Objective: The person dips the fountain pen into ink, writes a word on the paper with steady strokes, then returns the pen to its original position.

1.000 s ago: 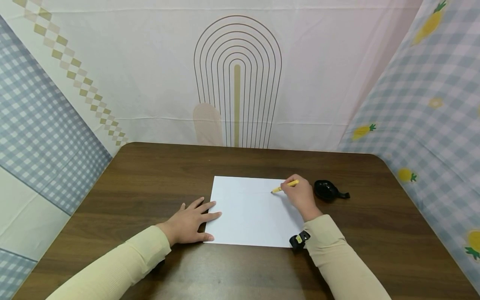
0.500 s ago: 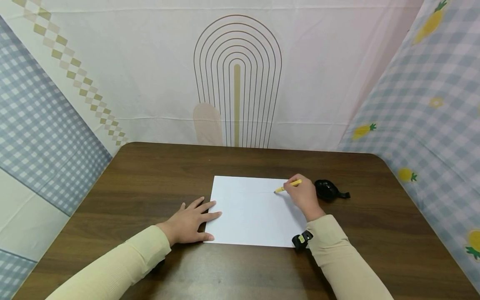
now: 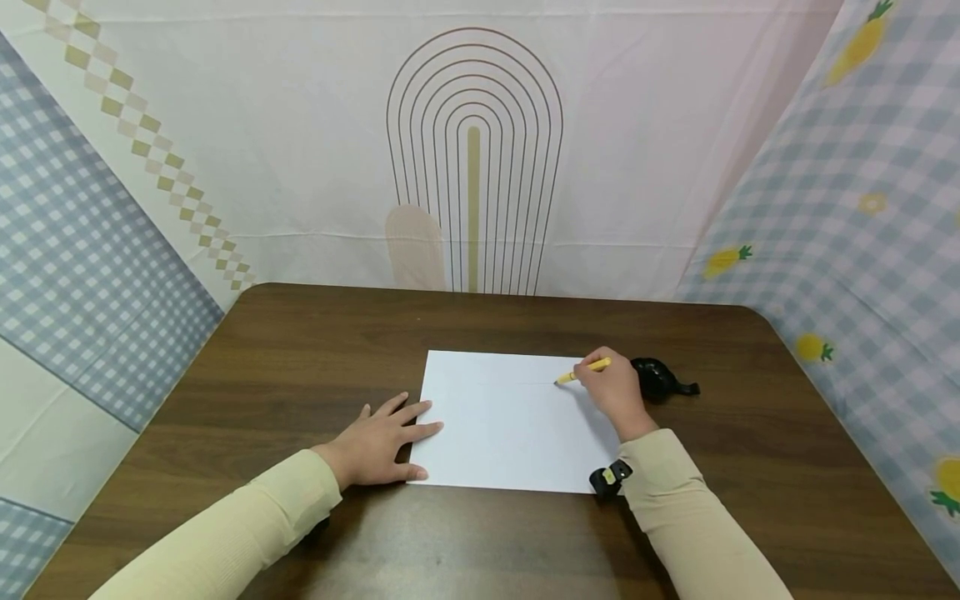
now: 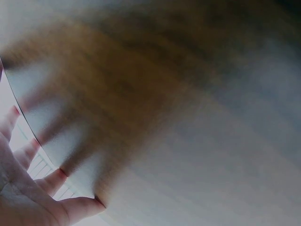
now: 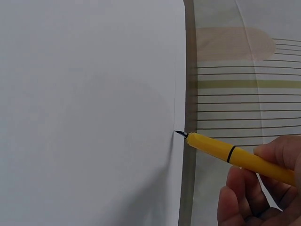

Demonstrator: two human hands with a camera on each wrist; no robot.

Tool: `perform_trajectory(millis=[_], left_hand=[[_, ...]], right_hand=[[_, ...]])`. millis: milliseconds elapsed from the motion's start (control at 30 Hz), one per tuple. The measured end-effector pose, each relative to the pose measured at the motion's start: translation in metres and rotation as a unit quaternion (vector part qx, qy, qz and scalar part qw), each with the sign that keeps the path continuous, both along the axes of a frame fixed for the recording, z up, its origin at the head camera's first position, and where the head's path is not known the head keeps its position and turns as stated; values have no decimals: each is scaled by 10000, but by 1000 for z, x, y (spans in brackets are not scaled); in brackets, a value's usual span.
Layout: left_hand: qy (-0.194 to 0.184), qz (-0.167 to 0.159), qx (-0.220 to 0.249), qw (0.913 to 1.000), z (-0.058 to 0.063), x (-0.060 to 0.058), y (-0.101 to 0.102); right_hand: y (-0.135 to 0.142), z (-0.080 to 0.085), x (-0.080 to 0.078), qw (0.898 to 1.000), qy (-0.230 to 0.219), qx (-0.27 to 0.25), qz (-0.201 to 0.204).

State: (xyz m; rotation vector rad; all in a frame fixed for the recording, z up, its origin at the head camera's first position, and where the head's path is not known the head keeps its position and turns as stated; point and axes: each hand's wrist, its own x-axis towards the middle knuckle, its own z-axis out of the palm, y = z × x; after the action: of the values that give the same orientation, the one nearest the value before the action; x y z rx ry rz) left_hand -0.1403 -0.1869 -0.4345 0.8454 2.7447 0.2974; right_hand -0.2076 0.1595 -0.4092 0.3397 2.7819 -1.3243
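Observation:
A yellow fountain pen [image 3: 598,365] is pinched in my right hand [image 3: 617,395], its nib touching the upper right of a white sheet of paper [image 3: 502,433]. In the right wrist view, a thin dark line [image 5: 174,94] runs along near the sheet's edge and ends at the nib of the pen [image 5: 216,147]. My left hand [image 3: 375,448] lies with fingers spread over the sheet's left edge, some fingertips on the paper. The left wrist view shows the spread left hand [image 4: 28,193] at its lower left corner, with the surface blurred.
A shiny black dish-like object [image 3: 660,382] with a short handle sits just right of my right hand, which partly covers it. The brown wooden table [image 3: 315,350] meets a white patterned cloth [image 3: 300,167] at the back. Checked cloth [image 3: 847,250] hangs on the right.
My right hand has slid a little to the right along the paper with the pen, nib kept on the sheet, and the faint line reaches further right. My left hand stays put.

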Motion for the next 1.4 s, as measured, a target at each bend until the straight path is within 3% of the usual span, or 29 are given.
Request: perform_trajectory(millis=[400,667,967,1400], left_hand=[[-26,13,-20,10000,-1,-1,-2],[-44,18,-1,10000,0,0,0],[-71,45,-34,10000,1,0,1],[-11,12,-24,10000,-3,-1,0]], right_hand=[[1,-3,-1,9999,-122,-102,-44],[5,1,-4,9986,2,-502,-146],[1,-4,-8,9974,-166,-658,-224],[-8,-5,-15,9957,12,-878,-292]])
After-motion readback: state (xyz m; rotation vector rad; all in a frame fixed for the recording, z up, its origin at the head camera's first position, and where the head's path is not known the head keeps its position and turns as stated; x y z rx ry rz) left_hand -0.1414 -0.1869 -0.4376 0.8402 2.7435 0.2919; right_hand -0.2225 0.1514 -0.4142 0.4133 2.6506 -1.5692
